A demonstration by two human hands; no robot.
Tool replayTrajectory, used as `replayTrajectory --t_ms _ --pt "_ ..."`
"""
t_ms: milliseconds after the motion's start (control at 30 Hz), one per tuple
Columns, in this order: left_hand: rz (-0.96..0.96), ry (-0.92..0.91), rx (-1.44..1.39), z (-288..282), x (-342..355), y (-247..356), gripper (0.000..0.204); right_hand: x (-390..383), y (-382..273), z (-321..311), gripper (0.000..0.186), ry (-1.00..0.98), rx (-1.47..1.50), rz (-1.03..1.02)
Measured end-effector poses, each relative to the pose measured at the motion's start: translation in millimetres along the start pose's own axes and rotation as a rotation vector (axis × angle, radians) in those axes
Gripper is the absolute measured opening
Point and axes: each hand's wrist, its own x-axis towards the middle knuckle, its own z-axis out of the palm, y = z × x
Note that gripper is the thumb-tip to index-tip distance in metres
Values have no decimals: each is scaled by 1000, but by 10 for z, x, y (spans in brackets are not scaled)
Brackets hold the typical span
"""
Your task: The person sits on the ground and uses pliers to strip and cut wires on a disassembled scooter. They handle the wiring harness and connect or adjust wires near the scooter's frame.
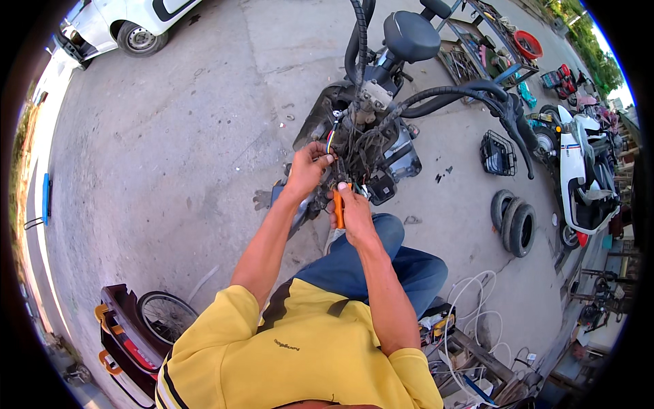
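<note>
In front of me stands a scooter with its front opened up, dark cables and wiring (351, 140) bunched below the handlebar. My left hand (308, 169) is closed in a pinch at the wiring, just below a strand of coloured wires (331, 138). Close by on its right, my right hand (354, 213) is wrapped round an orange-handled tool (338, 210), thumb on top. The tool's working end is lost among the dark wires, so its kind does not show. A black box-shaped part (382, 191) hangs right of my right hand.
The scooter's round mirror (411, 37) and handlebar grip (523, 129) stick out toward the right. Beyond are a black basket (499, 153), loose tyres (522, 230), a white scooter (578, 174) and a tool rack (480, 48). Pale hose (501, 320) coils at lower right; a white car (129, 20) stands far left.
</note>
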Motion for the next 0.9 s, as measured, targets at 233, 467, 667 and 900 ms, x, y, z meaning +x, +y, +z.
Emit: replayTrajectory --t_ms 233,467,667,900 --pt "-10 -46 -39 -42 38 -9 12 -5 -25 35 48 15 80 54" --pt "21 17 65 -69 1 14 10 -6 58 -50 49 49 -64 -15" --pt "-35 8 9 -60 -12 73 12 -110 129 -145 49 27 -206 -87" --pt "23 -37 -24 -53 16 38 11 -135 205 -167 25 211 -454 -384"
